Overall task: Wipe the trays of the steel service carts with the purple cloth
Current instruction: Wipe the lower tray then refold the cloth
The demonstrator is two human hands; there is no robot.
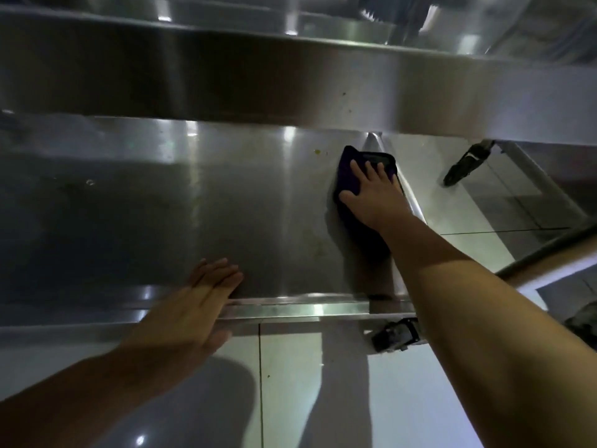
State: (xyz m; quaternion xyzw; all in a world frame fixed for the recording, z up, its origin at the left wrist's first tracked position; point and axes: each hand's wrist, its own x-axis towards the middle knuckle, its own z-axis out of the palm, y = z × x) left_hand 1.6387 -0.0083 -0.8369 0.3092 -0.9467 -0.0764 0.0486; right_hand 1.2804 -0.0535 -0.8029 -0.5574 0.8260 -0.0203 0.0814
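Surface: a flat lower tray [226, 205] of brushed steel is seen from above, dully reflective, with faint streaks and a small yellowish speck [317, 152] near its far edge.
Upper tray: a broad steel band [290, 82] is laid across the view above the lower tray, smooth and blurred.
Near rim: a raised, folded steel lip [307, 307] is run along the near edge.
Floor: pale glossy tiles [290, 383] with thin dark joints are shown below the cart.
Castors: a black wheel [395, 334] is fitted at the near corner; another [465, 164] is seen at the far right.
Purple cloth [347, 176]: dark, soft and bunched, it is pressed flat on the tray's right part, by the far edge.
Right hand [371, 195]: fingers are spread straight over the cloth, palm down.
Left hand [197, 305]: fingers are held straight and together, laid on the near rim.
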